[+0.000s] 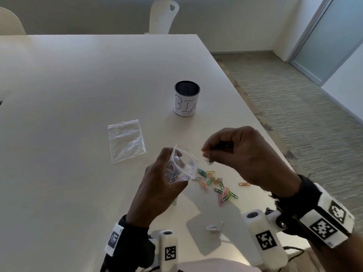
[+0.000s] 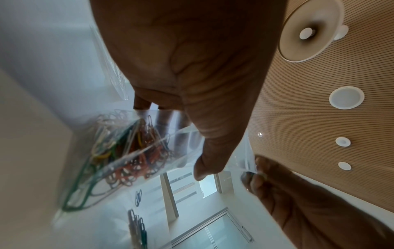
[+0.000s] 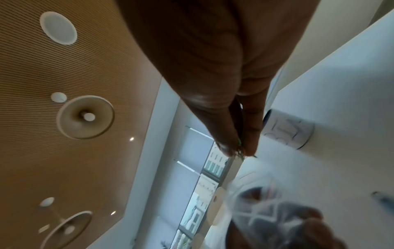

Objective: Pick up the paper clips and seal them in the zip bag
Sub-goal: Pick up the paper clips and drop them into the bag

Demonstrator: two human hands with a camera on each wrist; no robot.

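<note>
My left hand [image 1: 159, 181] grips a small clear zip bag [image 1: 181, 165] above the table, its mouth open toward the right. In the left wrist view the zip bag [image 2: 132, 151] holds several coloured paper clips. My right hand [image 1: 235, 154] pinches a few paper clips [image 1: 209, 161] between thumb and fingertips, just right of the bag's mouth. The right wrist view shows green clips [image 3: 241, 150] pinched at the fingertips. Several loose coloured clips [image 1: 218, 184] lie on the table below both hands. Silver clips [image 1: 215, 226] lie nearer me.
A second clear zip bag [image 1: 125, 140] lies flat on the white table [image 1: 78, 95], left of my hands. A mesh cup labelled BIN [image 1: 186, 98] stands behind them. The table's right edge [image 1: 261, 122] runs close to my right hand. White chairs stand at the far side.
</note>
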